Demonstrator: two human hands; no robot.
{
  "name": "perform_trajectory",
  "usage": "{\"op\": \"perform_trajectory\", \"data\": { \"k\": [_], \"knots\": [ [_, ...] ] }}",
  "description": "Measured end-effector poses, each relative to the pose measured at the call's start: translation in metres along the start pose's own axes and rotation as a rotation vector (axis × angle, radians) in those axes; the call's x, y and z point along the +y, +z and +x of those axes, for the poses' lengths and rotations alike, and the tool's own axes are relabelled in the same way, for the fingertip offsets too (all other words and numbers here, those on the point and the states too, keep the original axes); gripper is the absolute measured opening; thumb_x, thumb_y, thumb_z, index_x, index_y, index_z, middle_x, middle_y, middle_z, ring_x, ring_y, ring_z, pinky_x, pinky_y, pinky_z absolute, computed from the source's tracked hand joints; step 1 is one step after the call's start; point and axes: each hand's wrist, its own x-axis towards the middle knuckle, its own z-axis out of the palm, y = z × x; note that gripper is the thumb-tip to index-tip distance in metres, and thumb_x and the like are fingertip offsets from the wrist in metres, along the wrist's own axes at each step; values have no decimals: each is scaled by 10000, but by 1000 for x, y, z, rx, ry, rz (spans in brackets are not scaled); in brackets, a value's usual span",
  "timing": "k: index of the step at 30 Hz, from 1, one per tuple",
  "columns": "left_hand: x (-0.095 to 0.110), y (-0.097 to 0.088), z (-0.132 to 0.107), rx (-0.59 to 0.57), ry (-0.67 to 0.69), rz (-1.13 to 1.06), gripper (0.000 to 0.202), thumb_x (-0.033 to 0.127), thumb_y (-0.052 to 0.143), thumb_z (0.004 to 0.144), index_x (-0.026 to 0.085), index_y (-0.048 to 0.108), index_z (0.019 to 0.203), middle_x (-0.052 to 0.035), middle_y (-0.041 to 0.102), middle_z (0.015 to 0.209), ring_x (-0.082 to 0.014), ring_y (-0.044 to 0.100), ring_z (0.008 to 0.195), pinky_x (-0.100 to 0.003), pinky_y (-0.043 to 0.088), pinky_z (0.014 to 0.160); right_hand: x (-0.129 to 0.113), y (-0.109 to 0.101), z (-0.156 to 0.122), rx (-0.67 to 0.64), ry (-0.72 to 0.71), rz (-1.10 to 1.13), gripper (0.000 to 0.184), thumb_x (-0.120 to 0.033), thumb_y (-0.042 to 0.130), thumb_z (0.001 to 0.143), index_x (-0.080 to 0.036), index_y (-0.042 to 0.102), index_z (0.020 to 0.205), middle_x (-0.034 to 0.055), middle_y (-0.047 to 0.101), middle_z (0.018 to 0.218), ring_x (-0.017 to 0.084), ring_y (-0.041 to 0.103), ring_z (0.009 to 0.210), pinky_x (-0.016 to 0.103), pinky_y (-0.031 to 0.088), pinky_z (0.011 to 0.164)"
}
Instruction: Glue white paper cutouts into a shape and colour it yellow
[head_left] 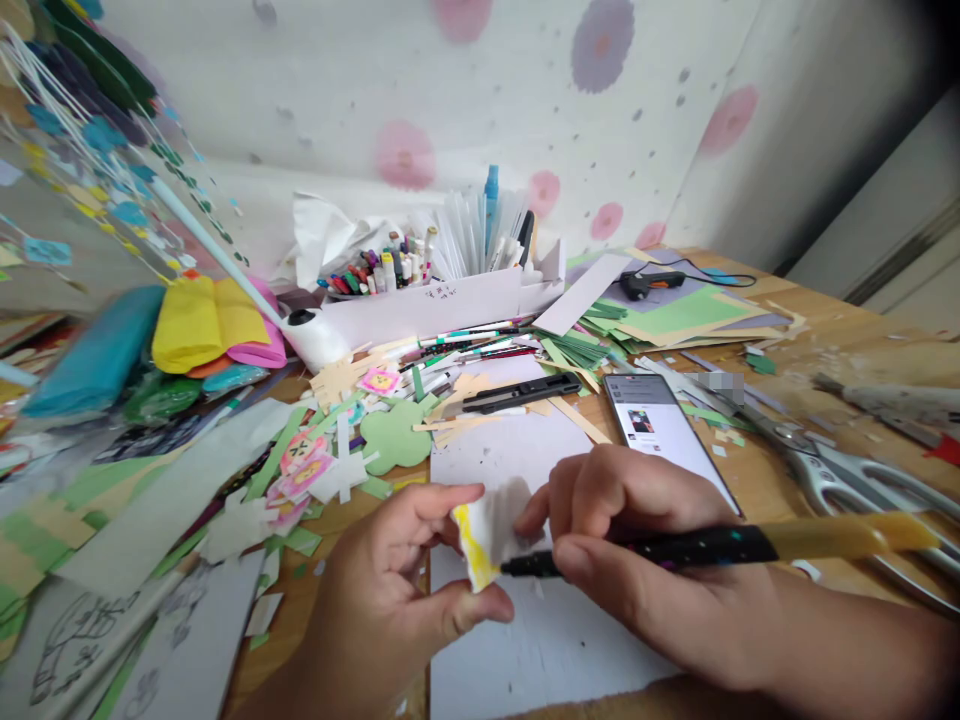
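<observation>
My left hand (390,590) pinches a small white paper cutout (491,525) with a yellow-coloured edge, held just above a white sheet (525,640) on the wooden table. My right hand (637,560) grips a black marker with a yellow cap end (720,545), its tip touching the cutout's lower yellow edge. Both hands are closed on what they hold.
A phone (660,420) lies right of the sheet, scissors (847,480) further right. A black utility knife (521,392), paper scraps, a green cutout (394,435) and stickers lie ahead. A white box of markers (450,290) stands at the back, a glue gun (645,283) beyond right.
</observation>
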Motion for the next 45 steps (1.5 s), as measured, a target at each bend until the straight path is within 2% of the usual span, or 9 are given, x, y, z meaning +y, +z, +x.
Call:
{"op": "perform_trajectory", "data": {
  "k": [7,12,15,18,32,36,40,43,45],
  "knots": [
    [-1,-2,1,-39,34,-1,436,134,893,505,263,732,889,20,781,753,-171,709,714,-216,561,637,1,1,-1,22,-8,24,218,-160,617,842,-227,472,694,-1,596,664,199,655,773,305,516,628],
    [0,2,0,14,76,-6,449,125,888,499,312,743,880,63,762,721,-138,689,687,-192,545,657,1,4,0,105,-14,-12,191,-200,644,839,-221,499,716,7,620,688,157,617,650,280,485,569],
    [1,4,-2,40,68,41,431,181,899,493,314,747,874,49,774,749,-154,698,705,-209,547,675,1,5,0,67,-7,1,198,-207,639,847,-224,495,711,11,625,689,192,651,748,295,504,614],
    [1,3,-3,90,89,147,438,224,910,475,322,749,871,45,779,734,-158,702,686,-211,545,676,0,5,0,119,-13,-22,185,-203,646,839,-224,502,725,14,637,713,176,641,698,294,504,602],
    [-3,-2,-3,80,129,233,424,254,889,528,271,739,924,-22,799,870,-219,734,792,-273,570,730,2,5,-3,115,-4,21,183,-200,648,838,-221,516,713,8,614,698,170,620,678,309,514,627],
    [-3,0,0,62,110,152,408,229,878,543,256,720,917,-21,796,841,-218,734,779,-279,574,725,6,0,0,210,-46,300,171,-289,665,860,-231,568,731,-29,580,626,130,555,585,333,533,694],
    [-5,0,6,133,49,-4,411,236,874,560,253,691,927,8,780,817,-194,722,770,-250,570,699,9,-5,15,411,-73,535,142,-350,718,818,-261,646,904,-19,645,735,115,576,597,260,551,569],
    [-8,-3,12,134,67,-187,387,280,851,621,260,680,967,16,771,874,-178,711,778,-237,575,698,13,-4,23,386,13,595,186,-336,704,826,-273,651,993,24,691,945,120,629,664,229,560,515],
    [-9,-4,14,143,87,-277,392,302,847,633,273,683,988,18,756,909,-170,695,761,-241,582,702,16,-2,24,349,36,602,173,-307,692,836,-260,654,999,33,697,963,114,648,655,220,564,515]
  ]
}}
